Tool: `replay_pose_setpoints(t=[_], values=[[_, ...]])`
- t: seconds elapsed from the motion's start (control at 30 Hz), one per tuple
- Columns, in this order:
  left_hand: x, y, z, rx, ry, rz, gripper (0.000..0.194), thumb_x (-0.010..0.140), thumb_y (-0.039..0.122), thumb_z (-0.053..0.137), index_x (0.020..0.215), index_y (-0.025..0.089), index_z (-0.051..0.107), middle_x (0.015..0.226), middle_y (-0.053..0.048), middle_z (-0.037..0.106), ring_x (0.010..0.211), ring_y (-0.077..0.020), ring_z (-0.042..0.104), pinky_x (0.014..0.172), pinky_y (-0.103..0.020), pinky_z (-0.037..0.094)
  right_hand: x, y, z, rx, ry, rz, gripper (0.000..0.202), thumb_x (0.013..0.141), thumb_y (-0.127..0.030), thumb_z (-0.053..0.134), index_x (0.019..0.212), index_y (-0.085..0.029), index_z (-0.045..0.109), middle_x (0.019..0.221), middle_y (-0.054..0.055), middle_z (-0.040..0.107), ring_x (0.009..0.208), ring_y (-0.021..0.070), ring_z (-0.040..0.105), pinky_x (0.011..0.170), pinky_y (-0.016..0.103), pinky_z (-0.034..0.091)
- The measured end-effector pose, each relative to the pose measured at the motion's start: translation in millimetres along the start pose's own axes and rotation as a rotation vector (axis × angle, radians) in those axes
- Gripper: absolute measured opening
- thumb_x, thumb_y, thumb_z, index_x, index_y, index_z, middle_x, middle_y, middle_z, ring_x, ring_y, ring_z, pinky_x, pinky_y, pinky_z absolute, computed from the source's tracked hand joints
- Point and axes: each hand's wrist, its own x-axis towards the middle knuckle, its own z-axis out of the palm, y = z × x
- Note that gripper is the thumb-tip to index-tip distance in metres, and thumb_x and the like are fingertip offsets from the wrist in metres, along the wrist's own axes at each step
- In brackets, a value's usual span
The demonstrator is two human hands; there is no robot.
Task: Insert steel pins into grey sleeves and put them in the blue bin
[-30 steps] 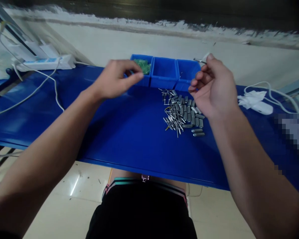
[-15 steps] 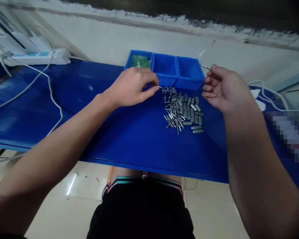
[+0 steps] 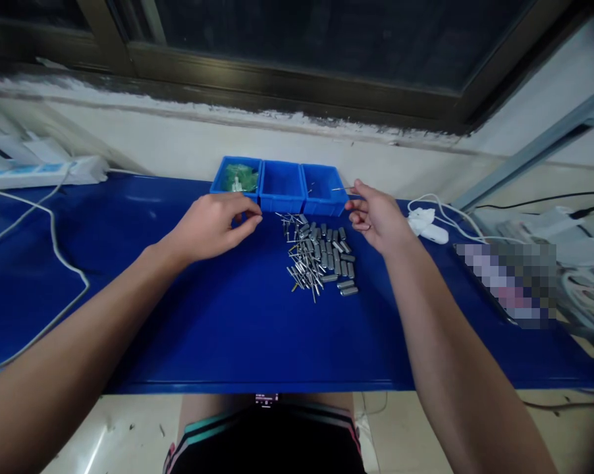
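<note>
A person seated at a glossy blue worktable [image 3: 188, 329] works beside a heap of small grey metal cylinders and thin steel pins [image 3: 321, 253], which lies between the two hands; the left hand [image 3: 211, 224], just left of the heap, has its fingers curled with thumb and forefinger pinched, though what they pinch is too small to tell. The right hand [image 3: 378, 217], just right of the heap and slightly the nearer, grips a thin metal pin [image 3: 342, 189] whose long axis runs sideways, tip pointing left over the rightmost of three blue plastic bins [image 3: 326, 197] behind the heap; the leftmost bin holds green parts [image 3: 238, 176].
</note>
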Motion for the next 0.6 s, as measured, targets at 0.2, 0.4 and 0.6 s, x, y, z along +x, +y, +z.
replay_pose_setpoints(t=[0.2,0.4,0.6], values=[[-3,7,3.1,-0.038,-0.066,-0.059,0.037,0.103,0.043,0.052,0.111,0.020,0.079,0.105,-0.009,0.081,0.085,-0.0235,0.074,0.079,-0.042,0.058,7,9,-3,-0.182,0.002,-0.130,0.014,0.085,-0.031,0.071,0.096,-0.023,0.067,0.071,-0.001,0.065,0.048,0.0095,0.048,0.042,0.023,0.022],[-5,13,8.5,-0.043,-0.170,-0.087,0.039,0.103,0.045,0.051,0.117,0.021,0.078,0.104,-0.009,0.080,0.085,-0.0241,0.074,0.077,-0.040,0.056,-10,26,18,-0.863,-0.142,-0.628,0.012,0.087,-0.028,0.068,0.087,-0.025,0.079,0.093,0.006,0.079,0.086,0.0245,0.068,0.083,0.044,0.053],[-4,12,7.9,-0.021,-0.178,-0.109,0.040,0.102,0.046,0.052,0.119,0.021,0.078,0.103,-0.009,0.080,0.085,-0.0251,0.074,0.076,-0.039,0.055,-42,42,52,-1.233,-0.241,-0.760,0.027,0.095,-0.037,0.065,0.111,-0.023,0.081,0.117,0.011,0.078,0.117,0.0381,0.061,0.094,0.054,0.047]])
